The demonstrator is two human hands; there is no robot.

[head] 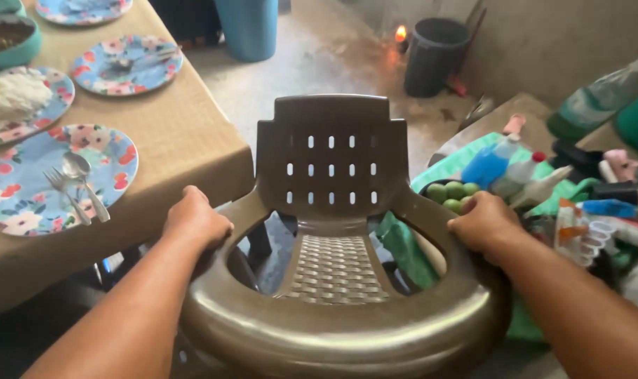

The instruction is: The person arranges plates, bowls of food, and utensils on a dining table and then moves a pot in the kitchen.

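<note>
A brown plastic armchair (333, 203) fills the middle of the view, tipped so that its slotted back points away from me and its woven seat faces up. My left hand (195, 221) is closed around the chair's left armrest. My right hand (486, 224) grips the right armrest. Both forearms reach in from the bottom corners.
A table under a tan cloth (185, 140) stands at the left, set with floral plates (126, 64), one with a fork and spoon (77, 186), one with rice (10, 95). At right are green fruits (453, 193), bottles (505, 165) and clutter. A blue bin (247, 28) and black bucket (434, 56) stand beyond.
</note>
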